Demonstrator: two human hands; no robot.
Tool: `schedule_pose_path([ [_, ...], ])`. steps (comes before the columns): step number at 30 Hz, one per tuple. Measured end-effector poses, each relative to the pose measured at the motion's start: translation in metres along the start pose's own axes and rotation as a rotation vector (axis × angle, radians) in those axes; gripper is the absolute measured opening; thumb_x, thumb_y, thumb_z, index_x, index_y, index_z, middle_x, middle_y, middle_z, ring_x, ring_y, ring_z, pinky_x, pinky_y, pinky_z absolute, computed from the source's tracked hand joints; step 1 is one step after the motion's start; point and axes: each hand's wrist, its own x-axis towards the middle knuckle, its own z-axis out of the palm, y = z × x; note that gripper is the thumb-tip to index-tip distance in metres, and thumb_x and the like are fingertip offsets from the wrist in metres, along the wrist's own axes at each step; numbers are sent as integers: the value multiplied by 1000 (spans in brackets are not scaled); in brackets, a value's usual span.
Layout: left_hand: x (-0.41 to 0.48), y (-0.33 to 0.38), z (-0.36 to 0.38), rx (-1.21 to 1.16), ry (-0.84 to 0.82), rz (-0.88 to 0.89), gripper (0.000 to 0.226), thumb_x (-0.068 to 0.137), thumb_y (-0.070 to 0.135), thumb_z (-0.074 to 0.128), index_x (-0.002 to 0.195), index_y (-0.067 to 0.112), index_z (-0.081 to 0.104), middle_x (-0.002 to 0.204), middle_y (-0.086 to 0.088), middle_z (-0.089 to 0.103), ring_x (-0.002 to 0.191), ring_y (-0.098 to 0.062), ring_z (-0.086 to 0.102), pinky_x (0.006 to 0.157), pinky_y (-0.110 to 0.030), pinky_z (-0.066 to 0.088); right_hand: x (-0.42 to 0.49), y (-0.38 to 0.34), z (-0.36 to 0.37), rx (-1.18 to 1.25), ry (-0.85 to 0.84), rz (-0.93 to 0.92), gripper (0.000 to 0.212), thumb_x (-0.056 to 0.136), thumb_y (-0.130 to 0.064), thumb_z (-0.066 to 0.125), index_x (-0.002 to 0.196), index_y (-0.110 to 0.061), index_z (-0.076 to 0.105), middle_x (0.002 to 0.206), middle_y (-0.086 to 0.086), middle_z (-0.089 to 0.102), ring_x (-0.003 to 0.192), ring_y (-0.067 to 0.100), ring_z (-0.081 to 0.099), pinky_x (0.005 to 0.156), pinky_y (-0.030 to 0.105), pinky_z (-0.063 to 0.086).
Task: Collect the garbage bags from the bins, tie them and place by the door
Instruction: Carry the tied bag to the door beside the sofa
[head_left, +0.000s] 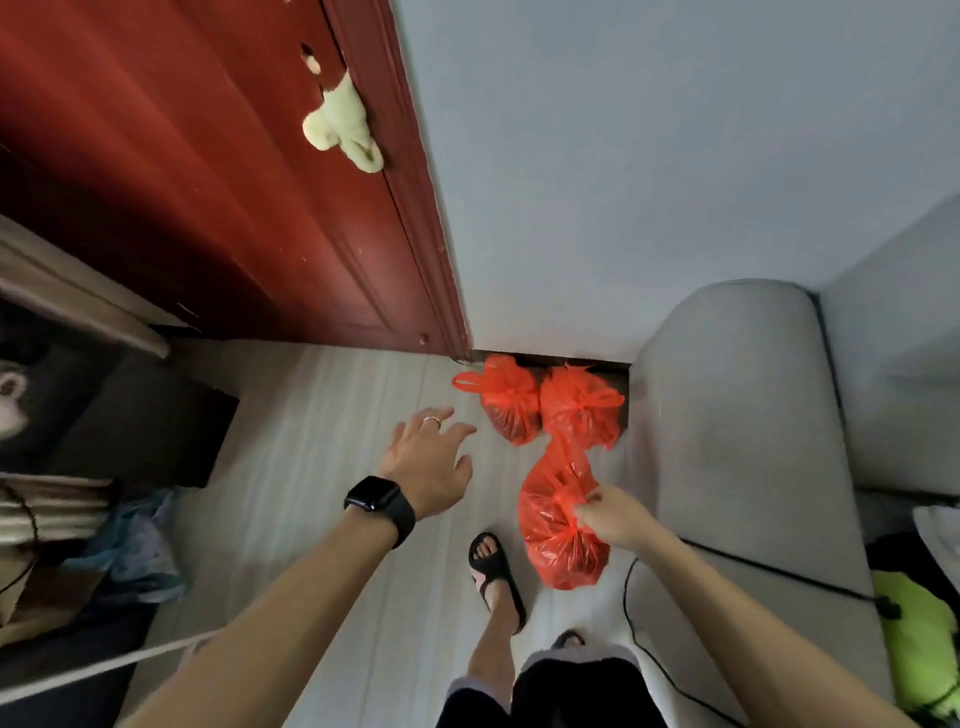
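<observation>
A: Nearest item?
B: A foot in a black sandal (493, 566) on the pale floor (322, 467). A red bag (563, 551) is just beside it.
A: Grip?
B: The right hand (608, 514) pinches that bag at its gathered neck. The full bulge sits below the fingers, on the near side. Floor contact: cannot tell.
A: Other hand?
B: The left hand (434, 457) has its fingers spread and holds nothing, apart from the bags.
A: Farther?
B: A second bag (511, 402) touches a third bag (582, 405). Both are tied and sit at the wall, between the red door (208, 182) and the grey sofa (737, 415).

Thin, glossy, crinkled red plastic garbage bags (563, 525) contrast with a dark red painted door (208, 182), pale wood-grain floor (322, 415) and matt grey fabric sofa (737, 415).
</observation>
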Motion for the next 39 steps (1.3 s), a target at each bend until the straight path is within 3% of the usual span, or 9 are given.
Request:
schedule_pose_path([
  [2, 46, 3, -12, 102, 62, 55, 51, 92, 37, 47, 143, 32, 43, 158, -8, 28, 147, -25, 15, 117, -46, 17, 27, 4, -2, -29, 18, 13, 53, 95, -44, 46, 50, -18, 41, 49, -8, 46, 51, 11, 45, 51, 28, 31],
  [5, 110, 18, -14, 194, 97, 151, 55, 93, 34, 48, 146, 35, 35, 164, -4, 8, 151, -26, -3, 121, -55, 5, 70, 15, 4, -53, -13, 40, 40, 94, -38, 45, 57, -22, 45, 59, -9, 53, 67, 18, 56, 59, 31, 36],
  [10, 209, 38, 8, 306, 212, 232, 63, 92, 32, 46, 151, 36, 24, 165, 0, -9, 151, -29, -8, 119, -58, 1, 138, 35, 19, -191, -78, 35, 29, 96, -33, 45, 98, -13, 66, 107, 10, 72, 105, 31, 67, 83, 31, 49],
  [15, 303, 33, 43, 295, 343, 119, 83, 90, 37, 50, 155, 37, -2, 163, -3, -22, 150, -32, -13, 118, -61, 3, 212, 62, 37, -347, -124, -29, 30, 98, -29, 40, 94, -15, 66, 114, 11, 71, 107, 32, 65, 82, 31, 49],
  [18, 339, 27, 63, 303, 417, 118, 93, 88, 35, 56, 155, 37, -8, 163, -4, -22, 150, -34, -13, 118, -63, 4, 250, 74, 46, -472, -131, -44, 34, 97, -29, 38, 117, -17, 64, 124, 8, 65, 118, 31, 58, 91, 35, 50],
  [24, 392, 8, 90, 315, 445, 60, 97, 85, 32, 57, 155, 33, -11, 163, -9, -18, 151, -35, -10, 116, -66, 7, 315, 82, 65, -709, -127, -159, 35, 91, -19, 47, 124, -18, 61, 129, 6, 62, 123, 29, 52, 98, 38, 44],
  [29, 419, -5, 100, 325, 455, 43, 107, 78, 21, 62, 155, 32, -12, 163, -10, -19, 150, -35, -11, 115, -67, 10, 357, 86, 55, -641, 50, -54, 36, 92, -29, 49, 126, -19, 53, 127, 1, 58, 120, 25, 55, 94, 39, 46],
  [34, 434, -14, 115, 359, 502, 41, 109, 75, 14, 63, 156, 28, -10, 164, -12, -14, 150, -38, -10, 115, -68, 10, 383, 81, 51, -495, 324, 4, 21, 92, -24, 44, 109, -20, 57, 110, 0, 63, 105, 25, 58, 80, 40, 50],
  [39, 438, -9, 124, 324, 538, 31, 109, 72, 13, 62, 157, 24, -6, 164, -13, -10, 150, -40, -8, 116, -66, 11, 394, 92, 55, -135, 79, 316, 35, 90, -27, 44, 115, -11, 62, 122, 12, 65, 113, 34, 61, 90, 39, 50],
])
